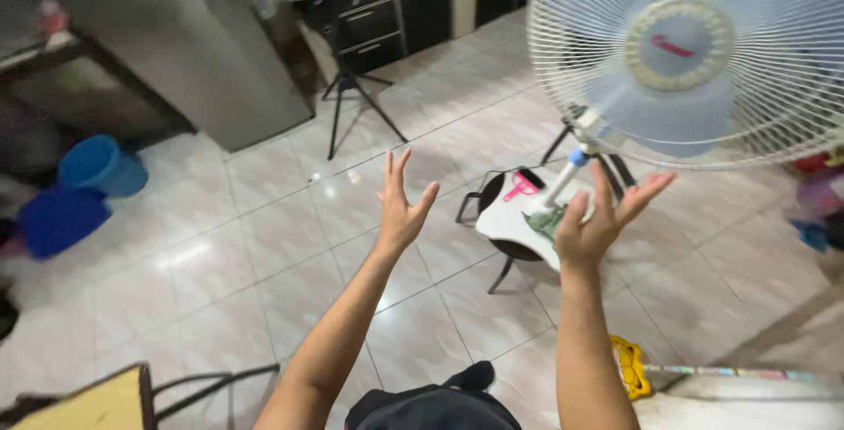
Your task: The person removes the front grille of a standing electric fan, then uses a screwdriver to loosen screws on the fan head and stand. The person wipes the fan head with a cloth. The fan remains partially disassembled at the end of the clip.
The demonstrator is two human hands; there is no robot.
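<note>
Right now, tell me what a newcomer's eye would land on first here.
First, the two bare hands raised with fingers spread, holding nothing: the left hand mid-frame, the right hand beside it. Then the big white fan at upper right, its pole rising from a small white table. At far left sits a blue bucket on the tiled floor.

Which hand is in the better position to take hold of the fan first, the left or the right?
Probably the right hand. It is raised, open and empty just below the fan grille, beside its white neck. The left hand, also open and empty, is farther to the side, over bare floor tiles.
</note>
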